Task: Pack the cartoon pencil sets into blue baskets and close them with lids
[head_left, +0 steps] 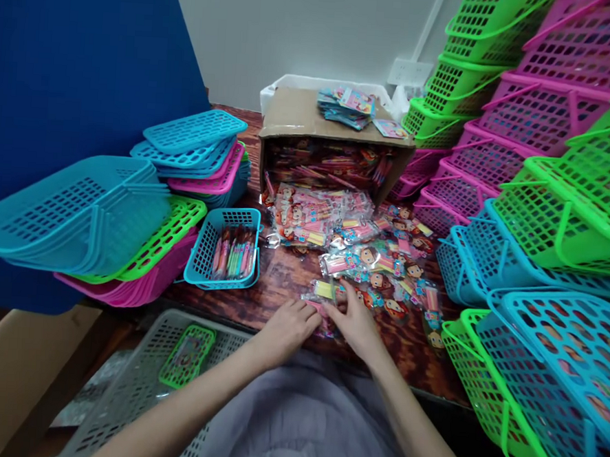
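Observation:
Near the table's front edge, my left hand (289, 329) has its fingers curled down on a small clear packet with pink contents (324, 326). Beside it, my right hand (355, 322) pinches the edge of a clear packet with a yellow part (324, 289); its thumb and forefinger are closed. What exactly these packets contain is too small to tell. Just beyond my hands lies a loose spread of similar cartoon-doll packets (368, 256). To the left stands a blue basket (194, 257) with several colourful slim packets (235, 255) upright inside.
An open cardboard box (291, 114) on its side spills packets; flat blue packets (346, 107) lie on top. Stacked nested baskets (79, 208) stand at left, and tall stacks of filled pink baskets (544, 115) and green ones at right. A grey crate (136, 363) sits below the table edge.

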Available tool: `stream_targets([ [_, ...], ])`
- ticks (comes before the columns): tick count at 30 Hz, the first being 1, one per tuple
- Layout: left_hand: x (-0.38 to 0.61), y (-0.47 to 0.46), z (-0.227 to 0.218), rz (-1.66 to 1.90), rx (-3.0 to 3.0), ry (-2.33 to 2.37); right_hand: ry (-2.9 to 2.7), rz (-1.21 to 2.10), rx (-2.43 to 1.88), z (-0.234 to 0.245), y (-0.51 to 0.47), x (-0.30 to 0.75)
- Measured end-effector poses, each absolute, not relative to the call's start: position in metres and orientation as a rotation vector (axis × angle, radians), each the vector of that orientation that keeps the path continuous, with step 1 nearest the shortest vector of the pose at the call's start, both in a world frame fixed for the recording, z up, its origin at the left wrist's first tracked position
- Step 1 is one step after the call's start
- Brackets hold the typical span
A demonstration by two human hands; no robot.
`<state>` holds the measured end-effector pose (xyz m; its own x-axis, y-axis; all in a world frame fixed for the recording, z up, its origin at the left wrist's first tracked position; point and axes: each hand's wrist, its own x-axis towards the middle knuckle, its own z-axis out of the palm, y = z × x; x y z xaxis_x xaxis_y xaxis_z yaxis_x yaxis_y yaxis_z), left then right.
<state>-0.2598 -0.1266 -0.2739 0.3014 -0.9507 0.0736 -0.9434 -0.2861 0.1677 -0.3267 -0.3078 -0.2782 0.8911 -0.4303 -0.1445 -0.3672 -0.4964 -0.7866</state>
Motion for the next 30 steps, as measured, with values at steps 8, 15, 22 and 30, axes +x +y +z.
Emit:
stream_targets([
  [8, -0.255, -0.106, -0.278, -0.061, 2.526, -1.586, 0.539, -0.376, -2.079, -0.270, -0.330, -0.317],
  [15, -0.258, -0.107, -0.273, -0.153, 2.383, -1.702, 0.006, -0.088, -2.665, -0.263, -0.311, -0.338],
  [22, -0.257, -0.103, -0.278, -0.085, 2.410, -1.502, 0.239, 0.058, -2.853, -0.271, -0.307, -0.326],
  [30, -0.256, -0.094, -0.297, -0.131, 2.259, -1.159, 0.296, 0.358, -2.794, -0.271, -0.290, -0.314],
])
